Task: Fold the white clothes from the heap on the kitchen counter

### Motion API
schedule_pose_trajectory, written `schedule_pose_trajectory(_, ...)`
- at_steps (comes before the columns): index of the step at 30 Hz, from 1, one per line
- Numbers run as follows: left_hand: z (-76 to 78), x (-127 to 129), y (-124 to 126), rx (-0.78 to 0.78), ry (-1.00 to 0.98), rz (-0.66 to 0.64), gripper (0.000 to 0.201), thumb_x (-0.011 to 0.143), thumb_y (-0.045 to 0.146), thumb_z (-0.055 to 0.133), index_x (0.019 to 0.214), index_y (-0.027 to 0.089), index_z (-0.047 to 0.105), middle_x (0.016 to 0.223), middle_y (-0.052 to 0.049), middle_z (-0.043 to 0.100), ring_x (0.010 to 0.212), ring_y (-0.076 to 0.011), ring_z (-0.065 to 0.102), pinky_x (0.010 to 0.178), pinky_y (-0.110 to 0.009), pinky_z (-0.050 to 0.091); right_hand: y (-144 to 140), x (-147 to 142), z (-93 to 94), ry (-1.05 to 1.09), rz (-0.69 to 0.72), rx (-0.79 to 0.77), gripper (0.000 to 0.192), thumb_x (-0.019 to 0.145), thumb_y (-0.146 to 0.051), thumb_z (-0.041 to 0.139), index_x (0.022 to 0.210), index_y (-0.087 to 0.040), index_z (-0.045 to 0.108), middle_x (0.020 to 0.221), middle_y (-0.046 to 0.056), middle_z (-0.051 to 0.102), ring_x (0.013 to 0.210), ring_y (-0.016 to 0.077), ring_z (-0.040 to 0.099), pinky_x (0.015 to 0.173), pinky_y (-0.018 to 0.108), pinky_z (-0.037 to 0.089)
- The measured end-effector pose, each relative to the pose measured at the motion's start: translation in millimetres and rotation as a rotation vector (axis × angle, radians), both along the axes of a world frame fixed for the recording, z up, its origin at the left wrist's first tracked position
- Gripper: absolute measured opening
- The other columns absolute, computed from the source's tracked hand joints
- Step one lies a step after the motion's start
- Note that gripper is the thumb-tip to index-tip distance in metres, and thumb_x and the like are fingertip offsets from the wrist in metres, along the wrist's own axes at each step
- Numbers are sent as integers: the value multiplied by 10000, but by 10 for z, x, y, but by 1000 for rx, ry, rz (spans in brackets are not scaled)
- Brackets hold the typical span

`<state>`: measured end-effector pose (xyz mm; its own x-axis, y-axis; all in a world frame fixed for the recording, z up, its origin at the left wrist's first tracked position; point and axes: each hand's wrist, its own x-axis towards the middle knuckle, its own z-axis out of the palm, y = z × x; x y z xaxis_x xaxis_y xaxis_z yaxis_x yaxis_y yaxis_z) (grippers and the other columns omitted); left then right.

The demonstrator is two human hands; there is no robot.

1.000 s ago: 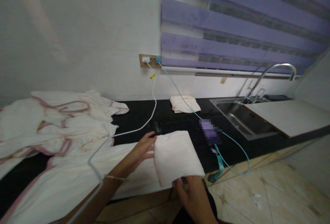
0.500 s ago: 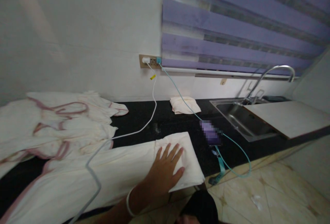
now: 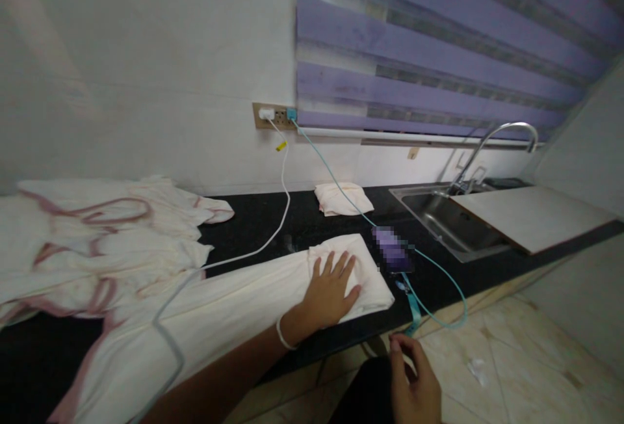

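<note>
My left hand, with a white band at the wrist, lies open and flat on the folded right end of a long cream cloth. Reddish-pink trim runs along the cloth's left edge. Low in the view, in front of the counter edge, my right hand is closed, thumb and fingers curled together, and nothing shows in it. To the left is a crumpled heap of cream fabric with pink trim. Behind the cloth sits a small folded cream cloth.
A white cable crosses the fabric from the wall socket. Right of the cloth lies a blurred purple phone-like object on a teal cord. Farther right are a sink, a tap and a white board.
My left hand and the folded cloth end have shifted back and slightly right on the counter. My right hand has risen into fuller view. The camera has turned slightly right.
</note>
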<state>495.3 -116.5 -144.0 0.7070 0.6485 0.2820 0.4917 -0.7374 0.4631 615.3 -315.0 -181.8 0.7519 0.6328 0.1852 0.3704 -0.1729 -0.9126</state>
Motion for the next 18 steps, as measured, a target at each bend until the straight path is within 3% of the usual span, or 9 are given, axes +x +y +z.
schedule_pose_trajectory(7,-70,-28,85,-28,28,-51,697,1006,497,431,1593,132,340,1650,-177,339,1556,-406,187,1250,-622,67,64,29,21,-40,-143,1,526,897,-658,564,1017,-164,700,1044,132,752,974,272,720,840,334,551)
schedule_pose_trajectory(11,62,-106,76,59,-66,-91,597,1007,435,474,1519,131,431,1581,-189,451,1508,-380,321,1227,-600,241,200,274,149,-38,-177,-60,523,890,-660,556,1001,-168,695,991,116,754,881,258,717,747,315,536)
schedule_pose_trajectory(13,179,-125,14,154,-204,-184,446,1013,339,472,1406,135,525,1429,-180,596,1384,-316,495,1153,-521,402,335,374,223,-82,-212,-74,501,896,-645,541,972,-173,692,939,108,752,855,260,708,762,329,524)
schedule_pose_trajectory(15,274,-147,-143,263,-267,-356,272,1007,252,463,1201,156,628,1145,-135,713,1111,-247,651,980,-427,536,486,448,293,-138,-212,-104,471,906,-622,524,936,-182,688,879,100,749,836,265,701,759,337,506)
schedule_pose_trajectory(16,299,-165,-265,312,-239,-454,209,1001,240,474,1086,178,655,995,-103,722,955,-221,674,876,-393,564,561,476,326,-163,-189,-123,453,912,-610,517,914,-188,683,855,95,746,827,265,699,752,337,497)
schedule_pose_trajectory(18,297,-226,-588,427,-76,-689,176,1004,319,519,1006,235,673,943,-76,706,852,-194,669,769,-345,576,697,521,395,-209,-116,-156,424,920,-587,507,862,-200,670,816,86,740,804,260,696,746,334,481)
